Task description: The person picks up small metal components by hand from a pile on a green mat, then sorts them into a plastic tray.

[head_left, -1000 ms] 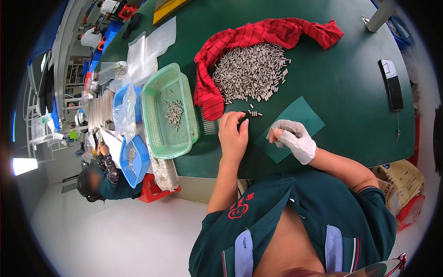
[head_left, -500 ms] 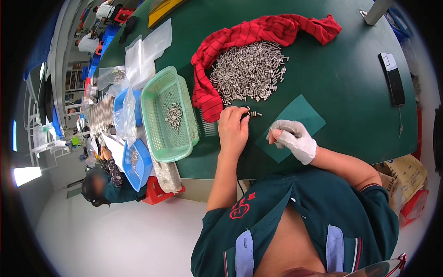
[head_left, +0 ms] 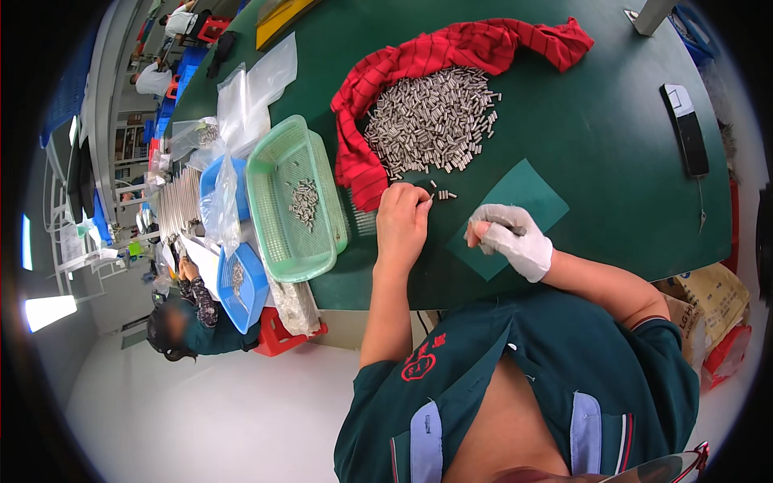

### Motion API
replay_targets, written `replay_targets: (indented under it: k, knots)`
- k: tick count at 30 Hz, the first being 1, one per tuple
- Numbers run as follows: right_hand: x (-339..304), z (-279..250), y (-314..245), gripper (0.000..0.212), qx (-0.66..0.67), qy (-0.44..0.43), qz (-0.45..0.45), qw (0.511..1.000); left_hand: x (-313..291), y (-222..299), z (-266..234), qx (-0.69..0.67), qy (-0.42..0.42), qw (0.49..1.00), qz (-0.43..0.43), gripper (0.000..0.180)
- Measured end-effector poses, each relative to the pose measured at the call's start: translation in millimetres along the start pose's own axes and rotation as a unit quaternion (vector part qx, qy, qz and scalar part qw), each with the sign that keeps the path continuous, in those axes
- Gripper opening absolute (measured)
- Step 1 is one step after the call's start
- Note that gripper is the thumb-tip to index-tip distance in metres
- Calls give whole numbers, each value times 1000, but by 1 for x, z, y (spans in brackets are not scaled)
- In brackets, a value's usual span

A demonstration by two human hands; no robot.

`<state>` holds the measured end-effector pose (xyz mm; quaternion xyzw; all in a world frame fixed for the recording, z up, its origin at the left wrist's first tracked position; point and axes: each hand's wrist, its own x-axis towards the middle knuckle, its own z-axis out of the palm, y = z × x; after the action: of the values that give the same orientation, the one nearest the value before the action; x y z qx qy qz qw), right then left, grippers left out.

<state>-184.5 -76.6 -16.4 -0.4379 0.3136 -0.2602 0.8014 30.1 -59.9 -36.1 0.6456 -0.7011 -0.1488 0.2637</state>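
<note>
My bare left hand (head_left: 403, 224) is closed, its thumb and fingertips pinched together just left of a few short metal pins (head_left: 444, 195) lying loose on the table. Whatever the pinch holds is too small to make out. Over a green sheet (head_left: 527, 197) my right hand (head_left: 511, 241), in a white glove with bare fingertips showing, is curled closed; its contents are hidden. Beyond both hands lies a big heap of silvery cylindrical metal pins (head_left: 435, 121). A red cloth with dark stripes (head_left: 354, 129) curves around the heap's left and far sides.
A green plastic basket (head_left: 259, 201) with some pins stands left of my left hand. Beside it are blue trays (head_left: 256, 278) and clear plastic bags (head_left: 245, 121). A black and white device (head_left: 686, 133) lies at the right. Another person (head_left: 213, 322) sits at the left.
My left hand has shifted slightly left and back from the loose pins, its fingers drawn closer together. The gloved right hand stays over the green sheet, still curled.
</note>
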Motion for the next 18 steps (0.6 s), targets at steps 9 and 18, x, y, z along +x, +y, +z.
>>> replay_targets:
  k: [9,18]
  knots:
    - [0,-1,1,23,-1,-5,-1,1000,-1,2,5,21,-4,1000,6,10]
    - [1,-1,0,21,22,7,-4,1000,-23,-2,4,-352,26,933,-73,5]
